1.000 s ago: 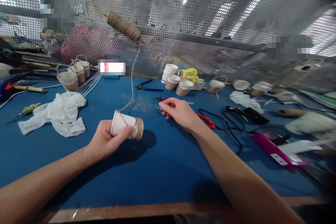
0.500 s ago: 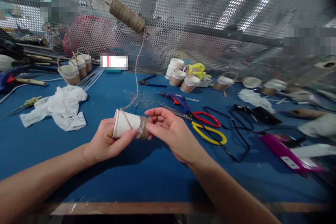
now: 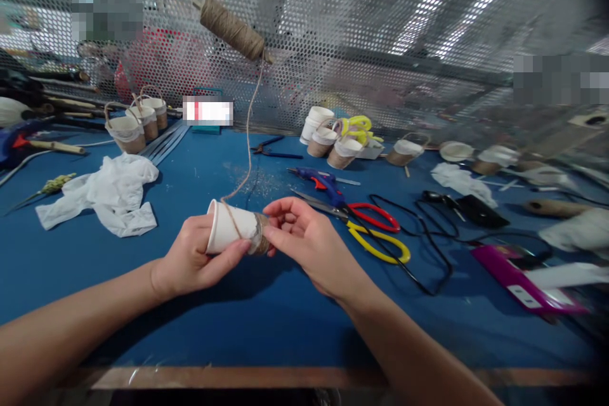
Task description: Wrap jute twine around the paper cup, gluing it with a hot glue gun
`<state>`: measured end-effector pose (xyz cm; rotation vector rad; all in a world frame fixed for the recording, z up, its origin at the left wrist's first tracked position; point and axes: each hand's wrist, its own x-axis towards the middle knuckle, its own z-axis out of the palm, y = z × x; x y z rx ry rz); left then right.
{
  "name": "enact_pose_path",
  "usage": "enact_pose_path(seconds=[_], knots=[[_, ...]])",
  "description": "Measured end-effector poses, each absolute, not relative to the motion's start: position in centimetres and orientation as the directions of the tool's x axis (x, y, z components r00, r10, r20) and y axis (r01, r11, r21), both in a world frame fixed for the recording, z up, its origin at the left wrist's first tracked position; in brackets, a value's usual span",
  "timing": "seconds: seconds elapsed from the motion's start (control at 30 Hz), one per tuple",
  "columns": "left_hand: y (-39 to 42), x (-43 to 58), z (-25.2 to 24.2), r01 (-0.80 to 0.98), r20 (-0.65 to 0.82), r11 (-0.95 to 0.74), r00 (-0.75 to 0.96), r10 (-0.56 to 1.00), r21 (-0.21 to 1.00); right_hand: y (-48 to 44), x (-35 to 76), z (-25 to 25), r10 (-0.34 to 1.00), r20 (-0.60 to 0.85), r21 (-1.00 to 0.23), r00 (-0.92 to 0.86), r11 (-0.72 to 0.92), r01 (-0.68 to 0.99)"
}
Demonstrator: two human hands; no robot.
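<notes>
A white paper cup (image 3: pixel 233 225) lies tilted on its side above the table, its rim towards the left. My left hand (image 3: pixel 200 254) is closed on it, with fingers at the open end and the thumb along the wall. Brown twine is wound round the base end of the cup, beside a greyish band that looks like glue. Fingers of my right hand (image 3: pixel 304 238) are closed round this wound base. A strand of twine (image 3: pixel 249 139) runs from the cup up to a spool (image 3: pixel 232 28) on a stick at the mesh.
A blue glue gun (image 3: pixel 321 184) and scissors with red and yellow handles (image 3: pixel 378 241) lie right of my hands, near a black cord. Pliers (image 3: pixel 276 149) lie behind. Twine-wrapped cups (image 3: pixel 345 152) stand at the back. White lace cloth (image 3: pixel 111 190) lies left; a magenta power strip (image 3: pixel 514 279) lies right.
My right hand's fingers have closed in on the wound base of the cup. The cup has turned slightly, and the left hand keeps its hold.
</notes>
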<state>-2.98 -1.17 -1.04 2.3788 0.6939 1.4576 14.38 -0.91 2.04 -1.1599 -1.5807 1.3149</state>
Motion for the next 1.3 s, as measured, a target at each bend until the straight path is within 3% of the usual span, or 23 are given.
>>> enact_pose_path(seconds=[0.23,0.37,0.43,0.53,0.7,0.87,0.97,1.03,1.1,1.2,1.3], knots=[[-1.1,-3.1,-1.2,0.261,0.742,-0.838,0.388,0.546,0.48,-0.8,14.5,2.3,0.952,-0.008,-0.979,-0.306,0.055,0.195],[-1.4,-2.8,-0.9,0.224,0.723,-0.817,0.381,0.576,0.532,-0.2,15.1,2.7,0.958,0.122,-0.926,-0.261,0.205,0.318],[-1.7,-2.6,-0.8,0.201,0.705,-0.819,0.426,0.568,0.538,0.1,15.2,2.6,0.926,0.179,-0.881,-0.333,0.301,0.364],[-2.0,-2.3,-0.7,0.167,0.672,-0.836,0.522,0.525,0.523,0.3,14.9,2.4,0.812,0.123,-0.856,-0.57,0.377,0.354],[-2.2,-2.2,-0.9,0.155,0.59,-0.849,0.655,0.471,0.505,0.1,14.4,2.2,0.707,0.008,-0.892,-0.707,0.324,0.315],[-2.0,-2.4,-1.1,0.183,0.541,-0.819,0.67,0.508,0.543,-0.2,14.2,1.9,0.863,0.093,-0.971,-0.497,0.189,0.147],[-1.9,-2.5,-1.1,0.233,0.419,-0.662,0.615,0.668,0.712,-0.3,14.2,2.0,0.902,0.157,-0.975,-0.402,0.207,0.084],[-1.8,-2.4,-1.1,0.229,0.243,-0.415,0.534,0.81,0.881,-0.3,14.4,2.2,0.915,0.198,-0.97,-0.352,0.234,0.064],[-1.6,-2.3,-1.0,0.158,0.061,-0.148,0.457,0.887,0.976,-0.2,14.6,2.4,0.931,0.234,-0.967,-0.281,0.252,0.029],[-1.5,-2.1,-0.8,0.051,-0.087,0.073,0.403,0.911,0.996,-0.1,15.0,2.6,0.953,0.24,-0.97,-0.187,0.244,-0.002],[-1.5,-2.0,-0.7,-0.006,-0.13,0.143,0.37,0.92,0.99,0.0,15.1,2.6,0.962,0.223,-0.973,-0.157,0.229,0.023]])
